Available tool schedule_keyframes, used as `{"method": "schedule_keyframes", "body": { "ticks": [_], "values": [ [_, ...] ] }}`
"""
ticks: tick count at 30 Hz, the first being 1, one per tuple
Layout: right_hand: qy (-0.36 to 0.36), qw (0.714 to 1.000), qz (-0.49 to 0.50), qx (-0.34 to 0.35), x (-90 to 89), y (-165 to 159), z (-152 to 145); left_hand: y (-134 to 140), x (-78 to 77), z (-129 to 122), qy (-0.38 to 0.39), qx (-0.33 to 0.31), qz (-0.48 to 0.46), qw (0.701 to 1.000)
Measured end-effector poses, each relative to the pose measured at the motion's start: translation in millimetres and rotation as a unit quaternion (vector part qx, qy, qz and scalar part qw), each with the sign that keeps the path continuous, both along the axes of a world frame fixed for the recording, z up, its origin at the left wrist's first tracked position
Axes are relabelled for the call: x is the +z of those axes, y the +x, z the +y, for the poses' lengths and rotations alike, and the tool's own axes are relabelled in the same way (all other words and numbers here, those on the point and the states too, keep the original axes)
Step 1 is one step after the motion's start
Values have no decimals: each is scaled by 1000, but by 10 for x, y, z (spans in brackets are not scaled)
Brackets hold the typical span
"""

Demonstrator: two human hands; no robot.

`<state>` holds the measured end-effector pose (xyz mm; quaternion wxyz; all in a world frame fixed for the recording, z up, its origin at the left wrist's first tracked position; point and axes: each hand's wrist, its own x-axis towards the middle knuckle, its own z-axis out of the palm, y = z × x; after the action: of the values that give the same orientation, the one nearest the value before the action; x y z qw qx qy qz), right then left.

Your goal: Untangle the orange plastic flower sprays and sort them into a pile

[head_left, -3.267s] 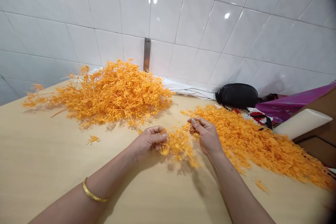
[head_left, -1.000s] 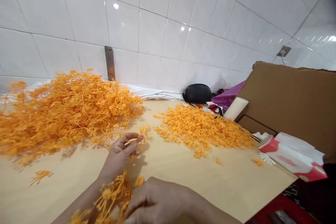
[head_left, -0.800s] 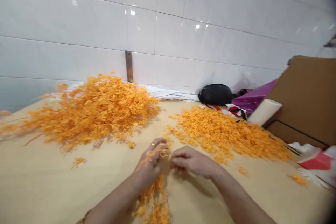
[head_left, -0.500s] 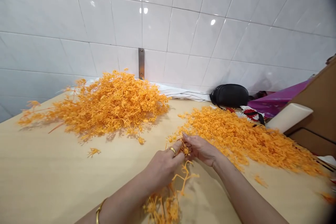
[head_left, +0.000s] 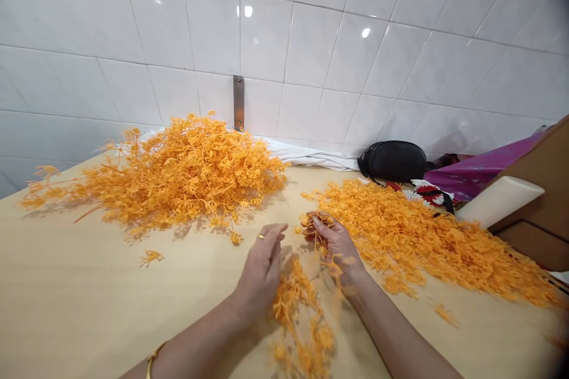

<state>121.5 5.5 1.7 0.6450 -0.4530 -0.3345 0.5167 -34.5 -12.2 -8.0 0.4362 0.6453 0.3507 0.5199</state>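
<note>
My right hand [head_left: 335, 246] is closed, thumb against fingers, on a small orange artificial flower sprig [head_left: 317, 222]. Its thin stems and florets dangle below the fingers, blurred in front of the wrist. To the left, my left hand [head_left: 262, 263], with a gold ring, is half curled, its fingertips apart from the right hand. A bunch of orange flower sprigs [head_left: 302, 302] hangs beside its palm and seems held in the lower fingers, though the grip itself is hidden. The bunch's lower end is blurred.
A tall heap of orange sprigs [head_left: 191, 172] is at the back left. A flatter heap of orange pieces [head_left: 413, 231] spreads to the right. One loose floret [head_left: 151, 257] lies at left. Behind are a black pouch [head_left: 393, 160], a white roll [head_left: 500, 198] and a cardboard box [head_left: 537, 213].
My hands were together over a sprig and have parted. The left hand has drawn left and up, its fingers off the sprig in the right hand. The lower bunch has swung up and right.
</note>
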Motion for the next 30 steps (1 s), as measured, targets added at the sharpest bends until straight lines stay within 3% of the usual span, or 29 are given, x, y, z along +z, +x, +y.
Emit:
{"method": "schedule_keyframes", "body": {
  "ticks": [2,5,11,15,18,21,24,27,30],
  "values": [
    [21,1000,-17,-8,-6,-11,3,19,-40,70,-114,39,-59,991],
    [45,999,-14,-11,-24,-63,-6,37,-46,124,-199,4,-109,974],
    [58,997,3,59,-75,-229,-96,43,49,62,-196,-82,-66,975],
    [30,991,-15,130,-88,-287,-166,36,95,51,-218,-103,-115,964],
    [18,983,-72,166,-112,-282,-162,15,136,64,-241,-97,-167,951],
    [62,974,-169,141,-129,-268,-138,-11,163,74,-224,-82,-157,958],
    [92,941,-310,98,-109,-265,-151,-34,167,75,-152,-34,-80,985],
    [84,874,-478,26,-82,-259,-186,-48,165,73,-94,42,-22,994],
    [99,815,-570,-31,-80,-254,-212,-46,166,75,-112,24,-32,993]
  ]
}}
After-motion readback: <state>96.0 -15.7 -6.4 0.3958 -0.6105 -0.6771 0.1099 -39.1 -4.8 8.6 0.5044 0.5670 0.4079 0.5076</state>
